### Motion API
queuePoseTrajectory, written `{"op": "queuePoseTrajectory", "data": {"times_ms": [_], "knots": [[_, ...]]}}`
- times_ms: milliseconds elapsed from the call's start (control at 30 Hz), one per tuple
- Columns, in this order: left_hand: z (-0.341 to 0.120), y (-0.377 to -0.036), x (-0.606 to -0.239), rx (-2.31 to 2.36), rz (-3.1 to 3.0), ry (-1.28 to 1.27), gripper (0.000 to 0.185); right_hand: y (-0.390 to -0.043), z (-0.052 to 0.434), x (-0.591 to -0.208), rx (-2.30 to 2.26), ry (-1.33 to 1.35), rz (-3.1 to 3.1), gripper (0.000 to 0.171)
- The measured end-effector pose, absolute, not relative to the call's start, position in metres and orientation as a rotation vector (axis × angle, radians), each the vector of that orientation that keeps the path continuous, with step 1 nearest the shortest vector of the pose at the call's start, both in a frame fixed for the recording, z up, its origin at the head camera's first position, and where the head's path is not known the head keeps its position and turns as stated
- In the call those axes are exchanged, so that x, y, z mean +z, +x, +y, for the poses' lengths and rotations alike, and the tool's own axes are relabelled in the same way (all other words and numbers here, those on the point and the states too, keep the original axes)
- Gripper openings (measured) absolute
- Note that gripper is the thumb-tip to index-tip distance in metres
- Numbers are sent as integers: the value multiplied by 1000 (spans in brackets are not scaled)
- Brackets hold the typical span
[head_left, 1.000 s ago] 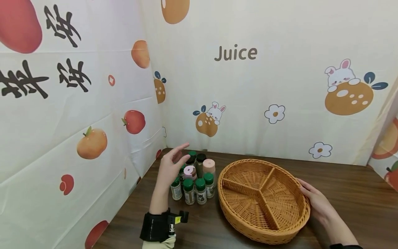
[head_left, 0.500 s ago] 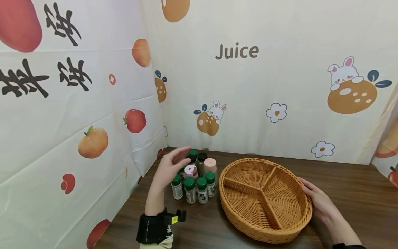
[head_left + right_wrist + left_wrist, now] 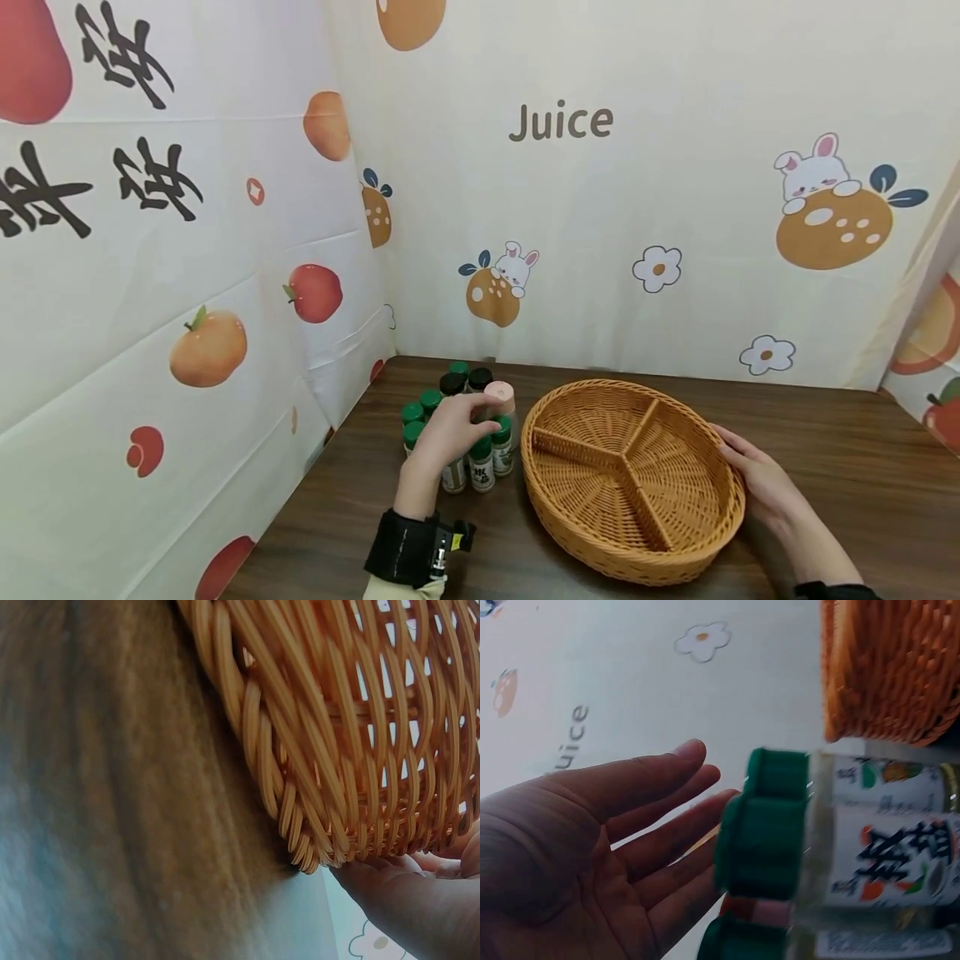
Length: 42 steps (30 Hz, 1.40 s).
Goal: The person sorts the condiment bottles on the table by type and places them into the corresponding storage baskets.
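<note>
My left hand (image 3: 450,433) hovers with relaxed, spread fingers over the cluster of green-capped glass spice bottles (image 3: 480,467) by the table corner, gripping none, my right hand (image 3: 757,479) lies flat against the round, three-compartment woven wicker basket (image 3: 675,533), every compartment unfilled.

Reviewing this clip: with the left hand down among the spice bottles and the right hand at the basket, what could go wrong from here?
1. The small green-capped spice bottles stand tightly packed; the left hand reaching over them could topple neighbours.
2. The round three-compartment wicker basket sits close beside them; a falling bottle could strike its wall.
3. The right hand only touches the rim, so the basket may slide.
</note>
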<state>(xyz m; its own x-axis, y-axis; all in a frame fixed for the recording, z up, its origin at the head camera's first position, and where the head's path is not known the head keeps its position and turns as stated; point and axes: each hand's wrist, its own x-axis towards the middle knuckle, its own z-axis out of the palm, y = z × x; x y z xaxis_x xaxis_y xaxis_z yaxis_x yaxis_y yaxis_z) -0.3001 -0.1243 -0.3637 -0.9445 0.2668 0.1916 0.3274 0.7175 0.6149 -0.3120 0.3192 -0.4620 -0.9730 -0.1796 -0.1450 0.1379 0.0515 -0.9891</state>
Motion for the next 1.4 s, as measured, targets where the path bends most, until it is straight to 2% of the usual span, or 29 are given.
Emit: {"op": "queuePoseTrajectory", "data": {"times_ms": [133, 467, 800, 1400], "knots": [[-113, -302, -370, -1009, -2870, -478, 36, -311, 319, -461, -2013, -34, 2101, 46], [-96, -303, -373, -781, -2918, -336, 32, -310, 316, -460, -1979, -11, 2128, 68], [-94, -300, -369, -776, -2863, -353, 23, -309, 313, -456, -1920, 26, 2210, 67], [-93, -293, -360, -739, -2742, -429, 20, -309, 310, -455, -1918, 36, 2217, 65]]}}
